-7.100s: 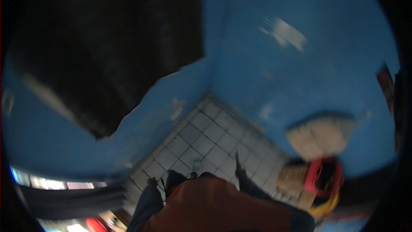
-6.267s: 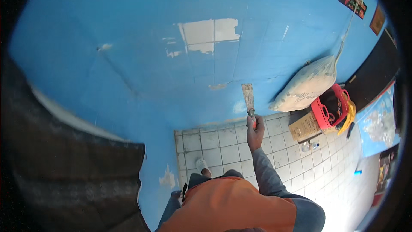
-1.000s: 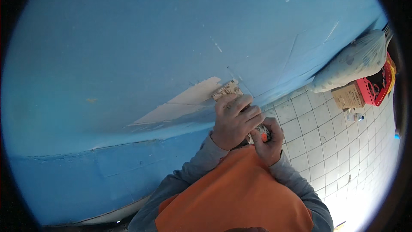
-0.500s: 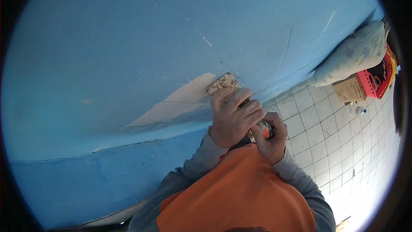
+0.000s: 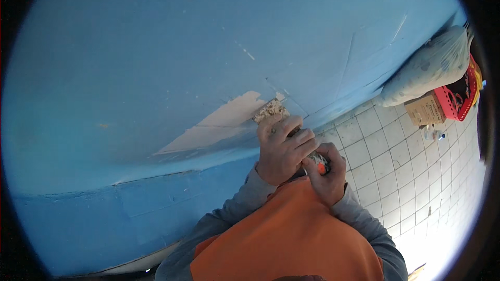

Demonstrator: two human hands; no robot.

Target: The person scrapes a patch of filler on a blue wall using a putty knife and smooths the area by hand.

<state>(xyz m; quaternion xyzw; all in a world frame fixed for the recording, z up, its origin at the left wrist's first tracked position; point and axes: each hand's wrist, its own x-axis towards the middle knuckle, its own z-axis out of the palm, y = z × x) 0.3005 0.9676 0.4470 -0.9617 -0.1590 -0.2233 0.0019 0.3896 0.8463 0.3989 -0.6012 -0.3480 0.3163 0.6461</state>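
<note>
A putty knife with a paint-crusted blade [image 5: 270, 109] lies against the blue wall [image 5: 156, 62], at the right end of a pale bare patch [image 5: 213, 122]. A small pale spot shows just beside the blade's upper corner. My left hand [image 5: 284, 153] is closed over the upper part of the knife, its fingers pressing on the back of the blade. My right hand [image 5: 327, 174] grips the handle [image 5: 321, 167], which has an orange end, just below and to the right of my left hand. The blade's exact contact edge is too small to make out.
At the right, along the wall, are a large pale stuffed sack [image 5: 416, 70], a pink plastic basket [image 5: 450, 106], a cardboard box [image 5: 419, 109] and plastic bottles [image 5: 432, 134]. The white tiled floor [image 5: 383, 179] runs below them. A ledge edge [image 5: 130, 182] crosses the lower left wall.
Earlier my right hand alone held the knife out; now both hands hold it to the wall. Over the last half second it shifted slightly downward, and a small pale spot has appeared beside the blade.
</note>
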